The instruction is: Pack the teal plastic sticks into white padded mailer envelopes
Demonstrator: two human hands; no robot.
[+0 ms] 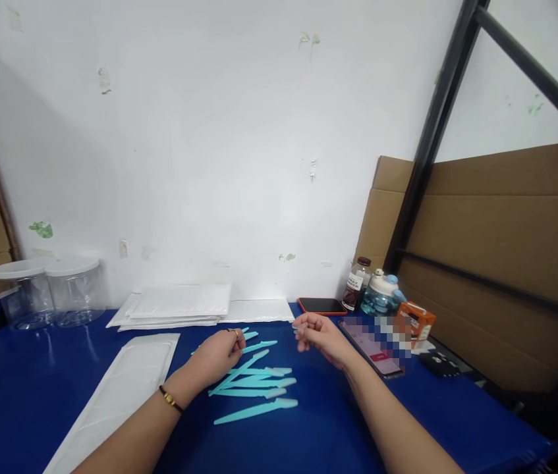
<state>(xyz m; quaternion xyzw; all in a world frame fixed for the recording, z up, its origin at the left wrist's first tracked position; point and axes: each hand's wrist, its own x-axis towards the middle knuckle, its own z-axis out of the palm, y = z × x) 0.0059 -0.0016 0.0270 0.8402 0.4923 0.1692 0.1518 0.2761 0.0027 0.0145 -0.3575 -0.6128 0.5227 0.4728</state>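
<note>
In the head view, the left hand [220, 355] curls over turquoise eyebrow razors [259, 383], its grip hidden, while beside them the right hand [321, 339] has fingertips drawn close, contents unclear, the razors fanned loosely on the counter [333, 438], presumably for easy reach.

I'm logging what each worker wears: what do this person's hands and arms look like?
The left hand wears what looks like a gold-coloured ring, and its wrist a thin dark bracelet with a gold-coloured charm. The right hand shows no jewellery. No gloves or sleeves are visible.
</note>
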